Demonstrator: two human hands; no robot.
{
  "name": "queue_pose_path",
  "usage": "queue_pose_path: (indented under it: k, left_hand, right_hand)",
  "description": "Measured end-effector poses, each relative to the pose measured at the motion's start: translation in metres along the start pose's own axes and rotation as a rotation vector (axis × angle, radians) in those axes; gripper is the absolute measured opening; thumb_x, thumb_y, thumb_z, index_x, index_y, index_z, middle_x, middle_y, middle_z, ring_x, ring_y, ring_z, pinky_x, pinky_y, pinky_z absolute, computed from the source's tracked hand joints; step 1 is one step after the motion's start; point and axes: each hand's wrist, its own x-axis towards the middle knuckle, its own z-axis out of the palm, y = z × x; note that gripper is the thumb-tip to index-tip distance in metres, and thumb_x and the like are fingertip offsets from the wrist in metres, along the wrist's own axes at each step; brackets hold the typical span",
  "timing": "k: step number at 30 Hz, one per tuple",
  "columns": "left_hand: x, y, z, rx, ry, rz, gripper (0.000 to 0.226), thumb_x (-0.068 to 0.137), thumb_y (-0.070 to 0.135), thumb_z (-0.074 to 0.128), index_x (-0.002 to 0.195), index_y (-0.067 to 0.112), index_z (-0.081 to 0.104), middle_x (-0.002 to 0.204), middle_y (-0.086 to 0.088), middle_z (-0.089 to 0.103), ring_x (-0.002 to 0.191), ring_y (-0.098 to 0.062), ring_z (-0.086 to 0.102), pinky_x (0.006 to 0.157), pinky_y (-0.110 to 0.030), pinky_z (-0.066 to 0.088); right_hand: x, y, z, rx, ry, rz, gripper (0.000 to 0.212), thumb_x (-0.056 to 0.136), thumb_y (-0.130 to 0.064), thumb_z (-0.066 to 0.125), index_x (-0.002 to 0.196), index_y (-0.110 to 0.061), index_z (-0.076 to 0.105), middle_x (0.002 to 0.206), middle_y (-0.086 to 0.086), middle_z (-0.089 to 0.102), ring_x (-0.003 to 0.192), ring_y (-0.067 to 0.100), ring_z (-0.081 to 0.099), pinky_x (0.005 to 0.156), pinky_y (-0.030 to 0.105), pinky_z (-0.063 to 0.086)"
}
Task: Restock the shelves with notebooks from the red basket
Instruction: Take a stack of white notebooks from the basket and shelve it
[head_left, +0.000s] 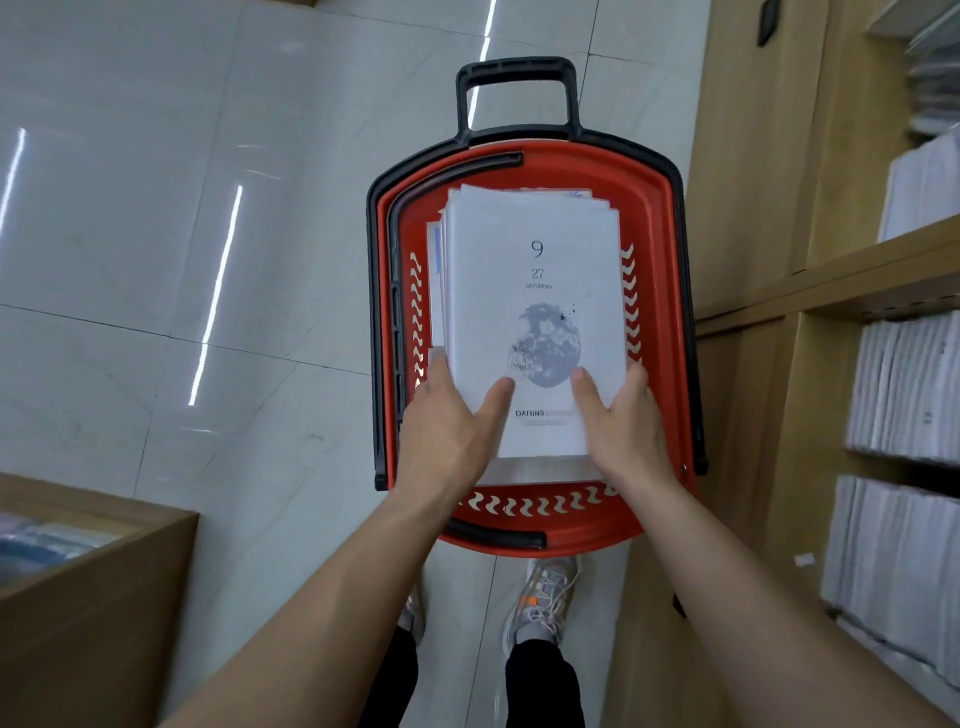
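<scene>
A red basket (657, 218) with black rim and black pull handle stands on the floor in front of me. Inside it lies a stack of white notebooks (535, 270); the top cover shows "9 27 SATURDAY" and a grey moon drawing. My left hand (449, 421) grips the stack's near left edge, thumb on top of the cover. My right hand (621, 421) grips the near right edge the same way. The fingers under the stack are hidden.
Wooden shelves (852, 270) on the right hold rows of upright white notebooks (909, 384). A wooden display bin (98, 582) sits at lower left. Glossy white floor tiles (182, 260) spread to the left. My shoes (545, 597) stand just behind the basket.
</scene>
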Motion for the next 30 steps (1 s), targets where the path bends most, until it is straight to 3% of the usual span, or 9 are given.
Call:
queue_pose_path:
  k: [4,9,13,16,19,22,24,27,30]
  left_hand:
    - [-0.008,-0.012,-0.012,0.02,-0.032,-0.192,0.068,0.082,0.057,0.07,0.134,0.02,0.045,0.108,0.012,0.06,0.094,-0.014,0.06,0.08,-0.03,0.05]
    - [0.004,-0.003,-0.017,0.058,0.01,-0.261,0.068,0.073,0.068,0.069,0.118,0.02,0.051,0.103,0.009,0.065,0.091,-0.017,0.064,0.082,-0.036,0.054]
    - [0.019,0.011,-0.018,-0.027,0.018,-0.228,0.054,0.069,0.07,0.072,0.101,0.027,0.063,0.089,0.015,0.07,0.082,-0.009,0.069,0.075,-0.035,0.06]
    - [0.039,0.02,-0.008,-0.088,0.03,-0.221,0.051,0.06,0.075,0.072,0.084,0.031,0.061,0.09,0.01,0.07,0.095,-0.02,0.069,0.082,-0.04,0.059]
    - [0.052,0.026,0.003,-0.108,0.048,-0.213,0.07,0.06,0.078,0.07,0.098,0.02,0.064,0.115,0.003,0.056,0.106,-0.019,0.061,0.088,-0.032,0.054]
    - [0.049,0.023,0.009,-0.153,0.075,-0.197,0.034,0.076,0.055,0.078,0.086,0.029,0.059,0.09,0.012,0.063,0.08,-0.003,0.064,0.061,-0.016,0.048]
    - [0.044,0.018,0.011,-0.162,0.107,-0.186,0.034,0.076,0.053,0.08,0.083,0.032,0.054,0.083,0.016,0.063,0.076,0.0,0.062,0.062,-0.019,0.05]
    - [0.043,0.013,0.01,-0.176,0.106,-0.203,0.053,0.07,0.059,0.081,0.1,0.022,0.059,0.093,0.01,0.066,0.085,-0.009,0.066,0.074,-0.029,0.057]
    - [0.04,0.011,0.006,-0.189,0.075,-0.219,0.053,0.072,0.054,0.083,0.103,0.021,0.056,0.095,0.01,0.065,0.085,-0.007,0.066,0.068,-0.023,0.055]
  right_hand:
    - [-0.019,0.015,0.003,0.074,-0.078,0.067,0.052,0.088,-0.056,0.065,0.12,-0.022,0.043,0.118,-0.003,0.061,0.106,0.017,0.062,0.081,0.03,0.049]
    - [-0.022,0.002,0.006,0.141,-0.038,0.098,0.067,0.087,-0.059,0.066,0.133,-0.016,0.044,0.111,-0.009,0.062,0.09,0.01,0.06,0.063,0.015,0.041]
    - [-0.019,-0.011,0.001,0.135,0.111,0.024,0.055,0.083,-0.06,0.068,0.118,-0.019,0.06,0.097,-0.015,0.065,0.09,0.009,0.065,0.077,0.026,0.053]
    - [0.0,-0.02,-0.009,0.123,0.136,-0.045,0.05,0.082,-0.059,0.07,0.115,-0.023,0.059,0.101,-0.014,0.066,0.089,0.006,0.065,0.072,0.024,0.054]
    - [0.022,-0.025,-0.012,0.089,0.122,-0.09,0.046,0.083,-0.058,0.07,0.115,-0.027,0.057,0.103,-0.015,0.064,0.09,0.006,0.064,0.065,0.018,0.047]
    - [0.029,-0.017,-0.004,0.092,0.114,-0.092,0.048,0.083,-0.06,0.069,0.117,-0.03,0.053,0.111,-0.01,0.064,0.099,0.012,0.064,0.075,0.027,0.054]
    - [0.03,-0.011,0.0,0.11,0.116,-0.078,0.053,0.079,-0.064,0.068,0.118,-0.031,0.053,0.116,-0.008,0.061,0.102,0.014,0.062,0.084,0.035,0.055]
    - [0.026,-0.012,0.001,0.125,0.099,-0.035,0.053,0.08,-0.061,0.07,0.119,-0.028,0.057,0.117,-0.007,0.056,0.101,0.013,0.06,0.08,0.029,0.052]
    - [0.019,-0.014,0.005,0.12,0.129,-0.039,0.047,0.082,-0.056,0.071,0.116,-0.027,0.058,0.107,-0.012,0.065,0.095,0.01,0.064,0.075,0.028,0.054]
